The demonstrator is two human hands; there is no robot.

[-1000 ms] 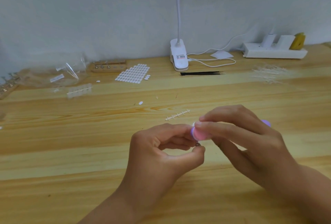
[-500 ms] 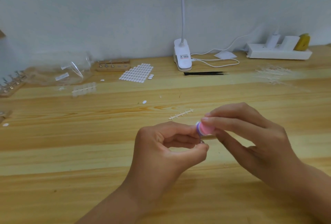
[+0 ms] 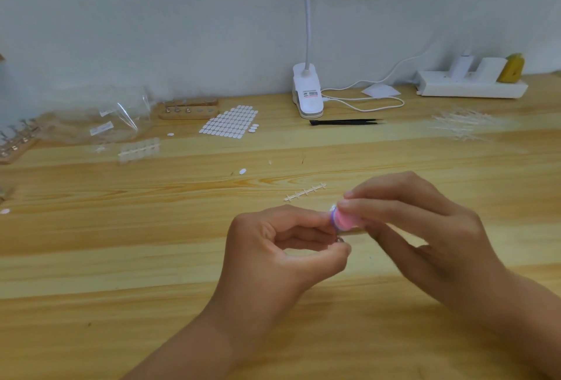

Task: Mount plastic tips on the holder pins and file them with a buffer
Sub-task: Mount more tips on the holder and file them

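Head view: filing looks under way. Near centre, the left hand (image 3: 282, 246) pinches a small holder pin (image 3: 340, 239) between thumb and curled fingers. At its 2 o'clock the right hand (image 3: 425, 228) grips the pink buffer (image 3: 344, 218) against the pin's top; the tip itself is hidden. The wooden block (image 3: 188, 110) of pins at 11 o'clock probably remains to do. Both grips match half a second ago.
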